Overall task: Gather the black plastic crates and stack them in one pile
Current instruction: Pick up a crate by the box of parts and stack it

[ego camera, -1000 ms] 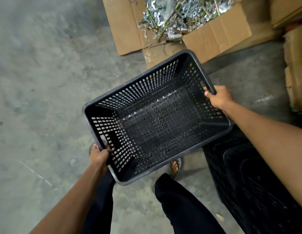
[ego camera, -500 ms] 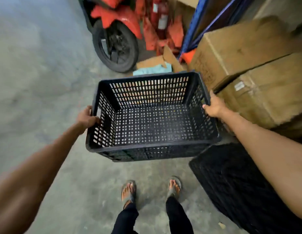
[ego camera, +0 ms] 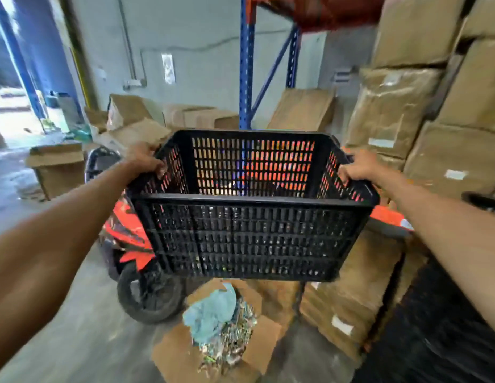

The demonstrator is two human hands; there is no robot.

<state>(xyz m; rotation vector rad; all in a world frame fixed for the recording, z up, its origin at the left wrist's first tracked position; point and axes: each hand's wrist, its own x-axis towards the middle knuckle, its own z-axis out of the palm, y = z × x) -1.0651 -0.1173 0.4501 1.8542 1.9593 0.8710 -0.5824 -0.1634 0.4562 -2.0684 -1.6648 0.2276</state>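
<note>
I hold a black slotted plastic crate (ego camera: 249,239) up at chest height in front of me, level and with its opening facing up. My left hand (ego camera: 145,158) grips its left rim and my right hand (ego camera: 358,167) grips its right rim. More black crate mesh (ego camera: 445,335) lies low at the bottom right, partly behind my right forearm. The rim of another black crate (ego camera: 482,201) pokes in at the right edge.
A red scooter (ego camera: 135,244) stands right behind the held crate. An open cardboard box (ego camera: 213,346) with metal scrap and a blue cloth sits on the floor below it. Stacked cardboard boxes (ego camera: 406,111) fill the right, a blue rack post (ego camera: 245,67) stands behind, a doorway (ego camera: 14,111) opens left.
The crate has risen from knee height to chest height in both hands. My view has swung up from the floor to the room.
</note>
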